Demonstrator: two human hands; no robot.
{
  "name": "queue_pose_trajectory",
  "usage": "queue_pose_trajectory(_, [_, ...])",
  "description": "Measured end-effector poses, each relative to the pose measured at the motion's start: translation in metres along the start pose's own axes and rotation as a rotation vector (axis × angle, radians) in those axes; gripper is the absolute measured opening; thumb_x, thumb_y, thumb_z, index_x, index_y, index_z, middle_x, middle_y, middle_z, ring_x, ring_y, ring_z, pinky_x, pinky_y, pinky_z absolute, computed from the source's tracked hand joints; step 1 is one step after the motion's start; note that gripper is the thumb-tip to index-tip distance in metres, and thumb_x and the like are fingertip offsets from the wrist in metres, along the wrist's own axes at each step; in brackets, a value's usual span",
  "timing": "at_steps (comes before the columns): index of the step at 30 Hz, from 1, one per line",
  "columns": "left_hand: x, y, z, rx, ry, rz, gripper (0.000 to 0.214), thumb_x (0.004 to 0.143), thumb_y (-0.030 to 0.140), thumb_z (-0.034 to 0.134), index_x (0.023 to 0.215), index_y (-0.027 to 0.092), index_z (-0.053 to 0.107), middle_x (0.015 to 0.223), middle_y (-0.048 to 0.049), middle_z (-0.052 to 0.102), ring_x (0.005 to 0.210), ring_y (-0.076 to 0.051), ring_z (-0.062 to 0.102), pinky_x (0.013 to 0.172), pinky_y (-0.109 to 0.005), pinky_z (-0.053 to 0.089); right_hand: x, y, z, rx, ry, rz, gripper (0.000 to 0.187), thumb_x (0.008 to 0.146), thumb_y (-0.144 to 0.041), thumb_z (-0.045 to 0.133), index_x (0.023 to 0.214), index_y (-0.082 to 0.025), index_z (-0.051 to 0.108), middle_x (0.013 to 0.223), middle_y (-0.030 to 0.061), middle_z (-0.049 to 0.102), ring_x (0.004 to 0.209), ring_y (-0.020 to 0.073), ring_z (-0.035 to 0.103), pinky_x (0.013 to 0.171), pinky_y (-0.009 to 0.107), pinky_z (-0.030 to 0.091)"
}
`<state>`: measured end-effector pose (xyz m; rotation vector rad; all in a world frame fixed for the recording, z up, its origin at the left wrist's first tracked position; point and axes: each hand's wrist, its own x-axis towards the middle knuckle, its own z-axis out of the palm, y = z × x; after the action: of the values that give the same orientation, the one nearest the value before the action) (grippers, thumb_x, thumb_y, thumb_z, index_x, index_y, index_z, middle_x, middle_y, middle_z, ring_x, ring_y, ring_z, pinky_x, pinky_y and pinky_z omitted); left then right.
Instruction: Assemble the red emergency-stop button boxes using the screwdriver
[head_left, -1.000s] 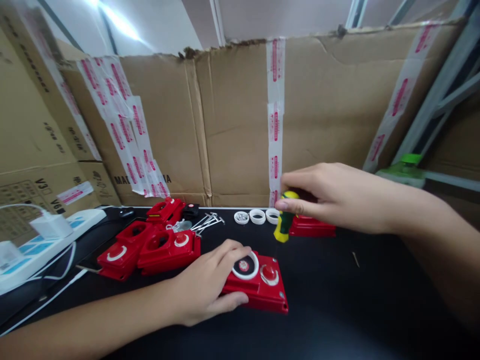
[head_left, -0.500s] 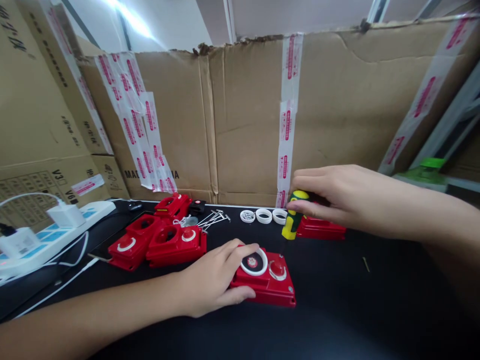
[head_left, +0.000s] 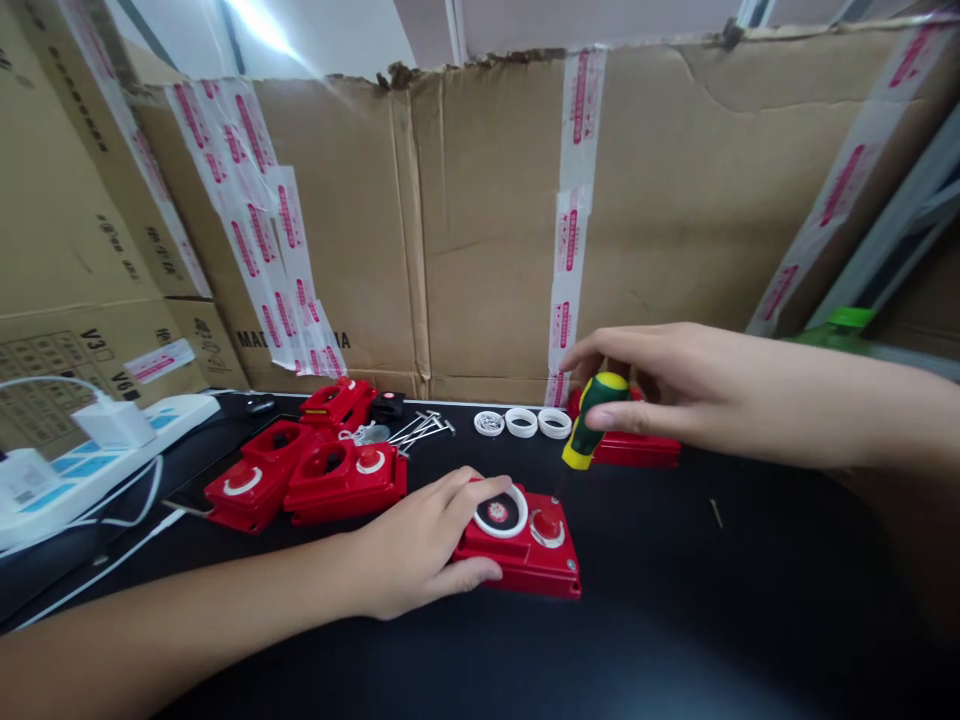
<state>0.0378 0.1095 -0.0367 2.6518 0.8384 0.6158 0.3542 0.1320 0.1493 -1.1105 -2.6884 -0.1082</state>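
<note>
In the middle of the black table lies a red plastic box (head_left: 525, 575) with a white ring (head_left: 517, 522) around a dark round opening and a red knob (head_left: 547, 524) beside it. My left hand (head_left: 431, 545) is wrapped over the box's left end, thumb along the near side and fingers by the ring. My right hand (head_left: 637, 385) grips a green and yellow screwdriver (head_left: 596, 420) by its handle, tip end downward; its shaft cannot be made out. Behind that hand sits another red box (head_left: 641, 450), partly hidden. A loose screw (head_left: 716, 514) lies to the right.
Several red housings (head_left: 345, 480) are grouped at the left. Near them lie metal T-shaped rods (head_left: 424, 430). White rings (head_left: 521, 423) stand in a row at the back. A power strip (head_left: 52, 500) with cables is far left; a cardboard wall (head_left: 487, 250) closes the back.
The screwdriver has tilted a little in my right hand, its top leaning right. My left hand keeps its hold on the red box. The whole view has shifted slightly.
</note>
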Motion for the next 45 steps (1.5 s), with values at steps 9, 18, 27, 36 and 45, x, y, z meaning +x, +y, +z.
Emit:
queue_pose_trajectory(9, [-0.004,-0.005,0.004,0.010,-0.007,-0.020,0.071,0.111,0.045,0.065,0.169,0.024,0.031,0.161,-0.0236,0.052,0.147,-0.041,0.060,0.122,-0.064,0.052,0.008,-0.019,0.009,-0.138,0.031,0.105,0.051,0.105,-0.072,0.048,0.102,-0.027,0.070,0.083,0.0057,0.075,0.069,0.0243,0.063,0.065,0.038,0.036])
queue_pose_trajectory(18, [-0.002,-0.004,0.002,0.012,0.016,0.007,0.071,0.110,0.045,0.065,0.170,0.024,0.033,0.159,-0.0226,0.055,0.145,-0.039,0.061,0.123,-0.060,0.053,0.009,-0.014,0.011,-0.066,0.069,0.010,0.037,0.107,-0.062,0.054,0.117,-0.028,0.066,0.090,0.0039,0.078,0.073,0.0242,0.066,0.069,0.037,0.040])
queue_pose_trajectory(27, [-0.004,-0.005,0.003,0.006,0.012,-0.018,0.071,0.110,0.045,0.066,0.170,0.025,0.034,0.161,-0.0221,0.054,0.148,-0.040,0.059,0.124,-0.061,0.051,0.007,-0.013,0.007,0.038,0.024,-0.089,0.038,0.110,-0.058,0.053,0.120,-0.026,0.069,0.115,0.0066,0.078,0.091,0.0239,0.068,0.080,0.039,0.048])
queue_pose_trajectory(36, [-0.002,-0.004,0.003,0.021,-0.024,-0.038,0.070,0.112,0.047,0.062,0.168,0.022,0.031,0.160,-0.0251,0.052,0.147,-0.042,0.058,0.123,-0.064,0.050,0.009,-0.010,0.007,0.089,-0.004,-0.186,0.040,0.113,-0.052,0.047,0.121,-0.025,0.076,0.123,0.0103,0.072,0.101,0.0262,0.070,0.089,0.041,0.051])
queue_pose_trajectory(45, [0.000,0.001,-0.001,-0.008,-0.021,-0.043,0.069,0.110,0.045,0.065,0.167,0.021,0.036,0.158,-0.0243,0.054,0.143,-0.042,0.061,0.121,-0.064,0.051,0.004,-0.002,0.011,0.028,0.011,-0.232,0.047,0.117,-0.047,0.041,0.155,-0.028,0.062,0.139,0.0123,0.066,0.115,0.0268,0.071,0.096,0.041,0.056])
